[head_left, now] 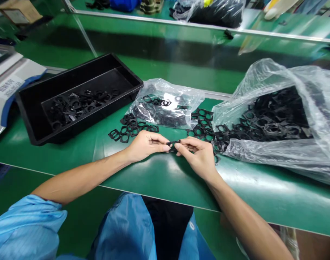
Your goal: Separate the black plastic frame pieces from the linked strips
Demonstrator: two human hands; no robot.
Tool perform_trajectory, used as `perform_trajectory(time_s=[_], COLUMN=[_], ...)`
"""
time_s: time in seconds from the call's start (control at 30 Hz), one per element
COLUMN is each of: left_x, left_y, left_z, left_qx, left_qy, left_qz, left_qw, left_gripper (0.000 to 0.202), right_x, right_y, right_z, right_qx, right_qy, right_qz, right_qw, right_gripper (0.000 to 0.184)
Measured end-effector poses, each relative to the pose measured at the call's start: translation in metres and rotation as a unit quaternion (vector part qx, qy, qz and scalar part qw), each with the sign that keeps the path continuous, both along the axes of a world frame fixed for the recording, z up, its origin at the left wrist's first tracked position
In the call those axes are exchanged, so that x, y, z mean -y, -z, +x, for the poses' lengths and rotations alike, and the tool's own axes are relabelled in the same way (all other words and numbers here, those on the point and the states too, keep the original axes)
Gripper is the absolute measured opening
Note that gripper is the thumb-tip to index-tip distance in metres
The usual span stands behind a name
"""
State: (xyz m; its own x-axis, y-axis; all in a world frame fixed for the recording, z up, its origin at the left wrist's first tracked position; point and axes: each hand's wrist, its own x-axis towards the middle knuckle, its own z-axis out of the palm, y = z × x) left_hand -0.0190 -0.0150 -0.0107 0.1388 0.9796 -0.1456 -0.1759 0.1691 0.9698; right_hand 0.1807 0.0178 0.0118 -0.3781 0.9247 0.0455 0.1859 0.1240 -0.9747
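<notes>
Between my two hands is a small black plastic ring-shaped part (172, 146), held just above the green table. My left hand (147, 145) pinches its left end between thumb and fingers. At its right end, my right hand (196, 153) grips it the same way. Similar black ring parts (132, 126) lie in a loose pile beyond my left hand. More loose black parts (204, 124) are spread behind my right hand, running into the large open plastic bag (265, 148). Fingers partly cover the held part, so its full shape is hidden.
A black tray (85, 126) with several black parts stands at the left. A smaller clear bag (165, 104) of parts lies in the middle. At far left is a white and blue device (15, 85). A metal-edged shelf (154, 18) runs along the back.
</notes>
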Motion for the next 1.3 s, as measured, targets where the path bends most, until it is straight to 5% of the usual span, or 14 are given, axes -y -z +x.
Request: perform_trajectory(time_s=[0.23,0.47,0.63,0.8,0.97,1.07,1.3], left_x=[-0.0067,-0.0008,0.0014,0.0016,0.0001,-0.0008,0.0009], left_y=[-0.0028,-0.0026,-0.0016,0.0006,0.0042,0.0056,0.0047], left_z=[-0.0031,0.0017,0.0026,0.0026,0.0033,0.0029,0.0053], left_qx=[0.097,-0.014,-0.097,-0.114,-0.058,-0.047,-0.037], left_qy=[0.088,0.006,-0.004,0.033,-0.028,-0.042,-0.038], left_qz=[-0.052,0.059,0.135,0.162,0.083,0.056,0.075], left_qw=[0.990,0.998,0.986,0.980,0.994,0.996,0.996], left_gripper=[0.042,0.033,0.027,0.023,0.019,0.027,0.033], right_x=[-0.0040,0.0002,-0.0044,-0.0023,-0.0026,-0.0032,-0.0038], right_y=[-0.0075,-0.0040,-0.0012,0.0011,-0.0001,-0.0007,0.0009], right_z=[0.0017,0.0037,0.0061,0.0031,0.0020,0.0017,0.0026], right_qx=[-0.032,0.059,0.091,0.071,0.010,0.015,0.040], right_qy=[-0.055,-0.011,-0.066,-0.061,-0.055,-0.096,-0.070], right_qz=[-0.064,0.128,0.162,0.119,0.023,0.042,0.063], right_qw=[0.996,0.990,0.980,0.988,0.998,0.994,0.995], right_gripper=[0.042,0.026,0.017,0.021,0.033,0.031,0.028])
